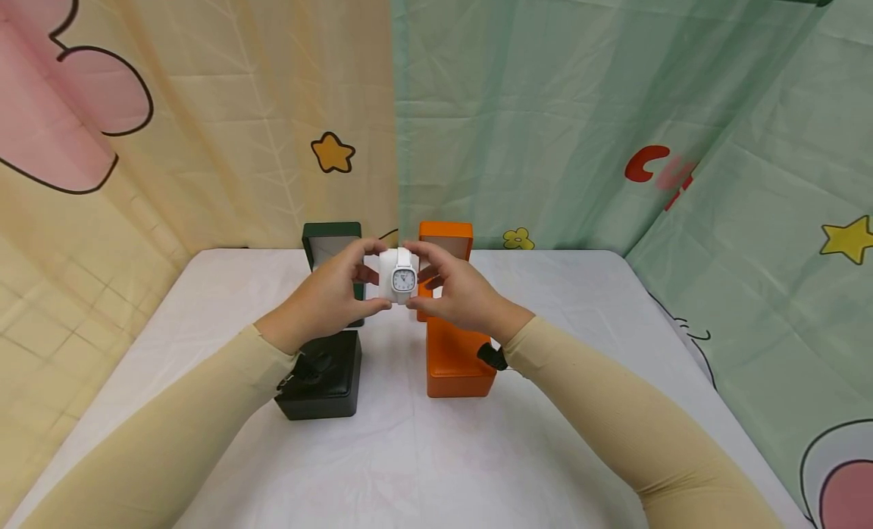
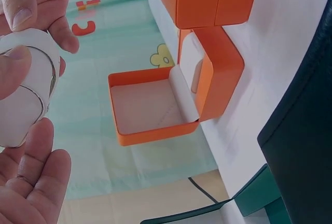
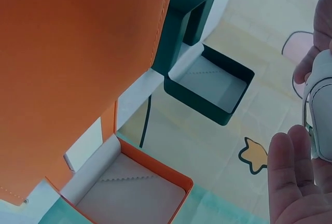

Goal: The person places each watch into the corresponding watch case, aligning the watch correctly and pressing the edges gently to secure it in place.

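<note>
A white wristwatch [image 1: 403,279] with a rounded square dial is wrapped round a white cushion [image 1: 385,275]. It is held up over the table, dial toward the head camera. My left hand [image 1: 330,286] grips the cushion's left side, fingers at the top and thumb below. On the other side my right hand [image 1: 464,290] holds the watch between its thumb at the bottom and its index finger at the top. The left wrist view shows the cushion's back [image 2: 23,99] with the strap around it, a thumb pressed on it.
Behind the hands stand an opened green box [image 1: 332,230] and an opened orange box [image 1: 446,230], lids raised. Nearer lie a shut black box [image 1: 327,385] under my left wrist and a shut orange box [image 1: 458,362] by my right wrist. A white cloth [image 1: 416,468] covers the table; curtains hang behind.
</note>
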{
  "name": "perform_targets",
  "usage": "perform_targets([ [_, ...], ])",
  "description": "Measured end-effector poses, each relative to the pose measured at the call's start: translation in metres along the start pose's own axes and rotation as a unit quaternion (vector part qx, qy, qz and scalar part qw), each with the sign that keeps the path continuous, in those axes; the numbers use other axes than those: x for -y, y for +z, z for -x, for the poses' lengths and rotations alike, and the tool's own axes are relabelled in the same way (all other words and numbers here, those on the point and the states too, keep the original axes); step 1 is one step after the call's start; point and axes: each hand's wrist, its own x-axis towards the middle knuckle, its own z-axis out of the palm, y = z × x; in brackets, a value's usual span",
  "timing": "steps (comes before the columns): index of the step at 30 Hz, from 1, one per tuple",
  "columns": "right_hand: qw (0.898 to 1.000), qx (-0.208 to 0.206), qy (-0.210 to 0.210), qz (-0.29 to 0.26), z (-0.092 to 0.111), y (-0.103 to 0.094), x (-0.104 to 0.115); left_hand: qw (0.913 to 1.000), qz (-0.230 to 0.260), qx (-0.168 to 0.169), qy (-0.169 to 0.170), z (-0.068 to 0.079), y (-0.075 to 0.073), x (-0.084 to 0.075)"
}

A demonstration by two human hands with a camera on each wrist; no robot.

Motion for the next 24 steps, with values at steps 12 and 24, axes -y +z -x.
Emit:
perform_targets([
  [12, 1.0, -0.011, -0.009, 0.019, 0.0002, 0.0025, -0.0042, 1.0, -0.006, -0.001, 0.005, 0.0005, 0.0014, -0.0015],
  [24, 0.999, -0.008, -0.03, 0.041, 0.0019, 0.0014, -0.0078, 1.0, 0.005, -0.004, 0.001, 0.0023, 0.0051, -0.0028],
])
